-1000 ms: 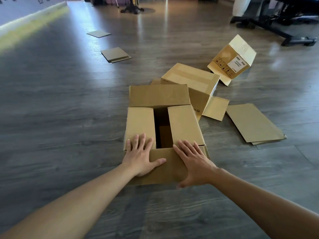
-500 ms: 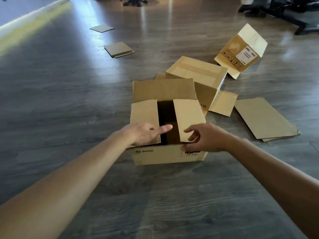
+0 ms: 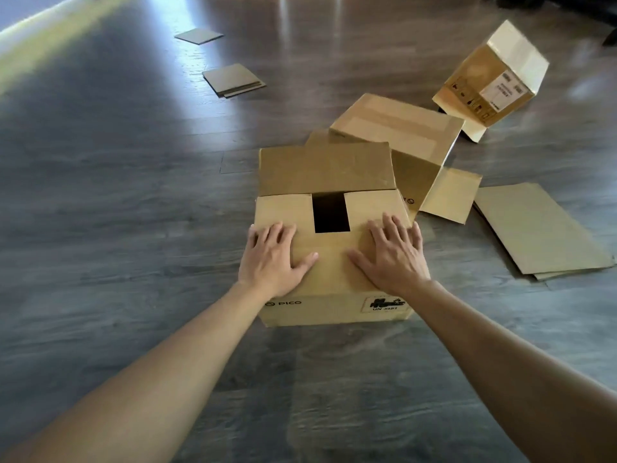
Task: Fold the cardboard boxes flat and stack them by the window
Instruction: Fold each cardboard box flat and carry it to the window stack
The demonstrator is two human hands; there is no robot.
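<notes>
A brown cardboard box [image 3: 334, 309] printed "PICO" stands on the floor in front of me. My left hand [image 3: 272, 259] lies flat on the near flap at its left side. My right hand [image 3: 390, 255] lies flat on the same flap at its right side. A dark gap [image 3: 330, 212] shows between the two side flaps. The far flap [image 3: 325, 168] stands up behind. Beyond it lies a second, taped box [image 3: 397, 128], and a third labelled box [image 3: 494, 78] sits tilted further right.
Flattened cardboard sheets [image 3: 537, 228] lie on the wooden floor at the right. A small flat stack [image 3: 233, 80] and a single piece [image 3: 198, 36] lie far left. A bright strip of light [image 3: 50, 41] runs along the far left edge.
Both hands left the side flaps and now press flat on the near flap, which has folded down over the box top. The view has come closer to the box.
</notes>
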